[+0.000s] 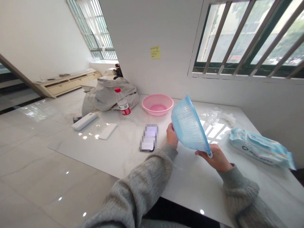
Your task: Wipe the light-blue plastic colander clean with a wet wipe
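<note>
My hands hold a light-blue ribbed plastic colander (188,125) up above the white marble table (133,158), tilted on edge. My left hand (172,135) grips its near side, fingers hidden behind the rim area. My right hand (215,157) cradles the lower rim from below, with the thumb on top. Beyond them stands a pink plastic basin (157,104). A pack of wet wipes (258,148) lies to the right of my right hand.
On the table are a water bottle (123,103), a phone with a blurred screen (149,138), a white remote (84,121), a white card (108,131) and crumpled clear plastic (216,116). A grey cloth bag (111,95) sits behind them. A barred window (244,38) fills the upper right wall.
</note>
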`<action>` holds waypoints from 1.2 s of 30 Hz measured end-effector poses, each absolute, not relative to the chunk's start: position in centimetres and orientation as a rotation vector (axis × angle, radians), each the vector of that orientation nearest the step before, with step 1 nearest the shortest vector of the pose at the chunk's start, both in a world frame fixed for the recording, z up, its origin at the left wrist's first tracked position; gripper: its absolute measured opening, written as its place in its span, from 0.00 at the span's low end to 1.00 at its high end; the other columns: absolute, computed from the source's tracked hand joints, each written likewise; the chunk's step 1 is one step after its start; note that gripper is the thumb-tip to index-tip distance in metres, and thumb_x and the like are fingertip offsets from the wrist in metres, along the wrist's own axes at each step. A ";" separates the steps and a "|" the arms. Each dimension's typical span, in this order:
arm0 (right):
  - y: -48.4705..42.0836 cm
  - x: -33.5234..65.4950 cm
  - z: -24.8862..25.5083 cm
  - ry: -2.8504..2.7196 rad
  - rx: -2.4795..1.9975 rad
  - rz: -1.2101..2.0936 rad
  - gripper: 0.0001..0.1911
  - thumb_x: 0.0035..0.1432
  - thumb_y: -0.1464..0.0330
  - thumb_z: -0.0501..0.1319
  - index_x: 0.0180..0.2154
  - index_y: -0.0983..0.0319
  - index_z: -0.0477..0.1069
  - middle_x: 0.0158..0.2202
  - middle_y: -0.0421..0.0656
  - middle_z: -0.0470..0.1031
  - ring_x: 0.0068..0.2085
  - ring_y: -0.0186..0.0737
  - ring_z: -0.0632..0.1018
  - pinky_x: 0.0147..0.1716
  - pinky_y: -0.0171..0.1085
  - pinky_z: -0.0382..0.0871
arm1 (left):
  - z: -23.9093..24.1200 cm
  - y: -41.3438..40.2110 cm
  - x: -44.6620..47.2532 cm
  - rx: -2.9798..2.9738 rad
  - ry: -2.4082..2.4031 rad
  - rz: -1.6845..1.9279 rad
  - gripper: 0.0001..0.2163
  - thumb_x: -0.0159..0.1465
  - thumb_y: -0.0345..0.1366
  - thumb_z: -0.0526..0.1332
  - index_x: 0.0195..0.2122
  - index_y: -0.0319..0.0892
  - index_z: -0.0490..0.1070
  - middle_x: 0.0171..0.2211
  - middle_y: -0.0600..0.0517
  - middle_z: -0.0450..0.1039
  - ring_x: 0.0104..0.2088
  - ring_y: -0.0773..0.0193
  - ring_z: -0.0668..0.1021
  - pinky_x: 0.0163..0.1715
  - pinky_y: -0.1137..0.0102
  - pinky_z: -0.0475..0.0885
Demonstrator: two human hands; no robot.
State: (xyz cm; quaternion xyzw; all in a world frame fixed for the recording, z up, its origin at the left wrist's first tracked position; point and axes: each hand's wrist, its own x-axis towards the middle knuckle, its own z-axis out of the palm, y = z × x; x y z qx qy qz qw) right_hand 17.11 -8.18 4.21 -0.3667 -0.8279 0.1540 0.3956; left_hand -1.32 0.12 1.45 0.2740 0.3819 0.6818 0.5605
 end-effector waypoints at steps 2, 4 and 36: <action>-8.1 17.4 4.2 -2.080 -0.936 0.372 0.14 0.63 0.62 0.67 0.26 0.60 0.75 0.22 0.38 0.75 0.22 0.34 0.74 0.23 0.33 0.67 | 1.5 0.2 -1.3 0.745 0.931 1.662 0.14 0.50 0.33 0.70 0.39 0.42 0.75 0.39 0.51 0.77 0.41 0.61 0.75 0.47 0.65 0.70; -8.1 17.5 4.2 -2.083 -0.927 0.365 0.15 0.63 0.61 0.67 0.25 0.60 0.76 0.21 0.38 0.75 0.22 0.34 0.74 0.23 0.33 0.67 | 1.7 0.1 -1.3 0.816 0.950 1.686 0.14 0.52 0.34 0.69 0.40 0.41 0.75 0.40 0.49 0.77 0.41 0.61 0.75 0.46 0.64 0.70; -7.2 19.0 3.0 -2.096 -1.033 0.066 0.06 0.64 0.68 0.66 0.41 0.57 0.82 0.44 0.42 0.85 0.43 0.43 0.85 0.44 0.35 0.77 | 1.7 -1.2 0.1 0.964 0.729 1.562 0.21 0.67 0.58 0.60 0.39 0.43 0.70 0.35 0.52 0.72 0.36 0.65 0.73 0.41 0.67 0.71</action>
